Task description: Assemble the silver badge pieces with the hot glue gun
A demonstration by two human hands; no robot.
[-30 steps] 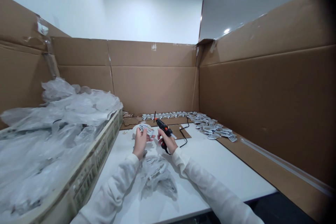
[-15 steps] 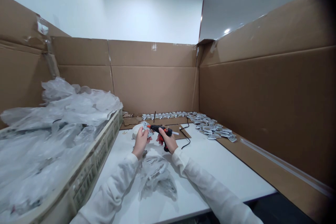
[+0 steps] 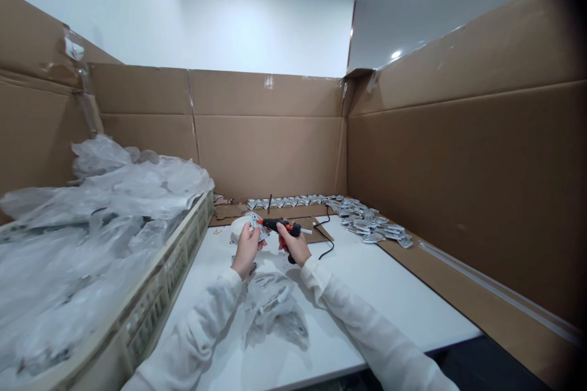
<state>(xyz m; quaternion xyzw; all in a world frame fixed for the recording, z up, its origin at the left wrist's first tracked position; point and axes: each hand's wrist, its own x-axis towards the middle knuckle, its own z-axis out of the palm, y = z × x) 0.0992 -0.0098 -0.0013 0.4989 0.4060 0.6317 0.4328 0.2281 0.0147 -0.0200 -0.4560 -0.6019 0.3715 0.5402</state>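
Note:
A black and orange glue gun (image 3: 277, 225) is gripped in my right hand (image 3: 296, 245), its orange nozzle pointing left. The nozzle tip is at a small white-grey flat piece (image 3: 255, 219) pinched in my left hand (image 3: 247, 248); whether the two touch I cannot tell. A pale glue stick (image 3: 307, 231) pokes out of the gun's back end. Behind my left hand lies a white round thing (image 3: 237, 227), partly covered. Nearer to me, between my forearms, a clear plastic bag (image 3: 275, 311) with pieces inside rests on the white table (image 3: 367, 293).
On the left stands a cream plastic crate (image 3: 158, 293) heaped with clear plastic bags (image 3: 114, 195). Several small silvery pieces (image 3: 293, 201) line the back edge, and more lie piled (image 3: 367, 223) at the right. A black cord (image 3: 329, 243) curls beside the gun. Cardboard walls (image 3: 275, 146) surround the table.
The glue gun's grip and the fingers of my right hand have shifted very slightly. Both hands otherwise stay in place, the nozzle still at the small piece.

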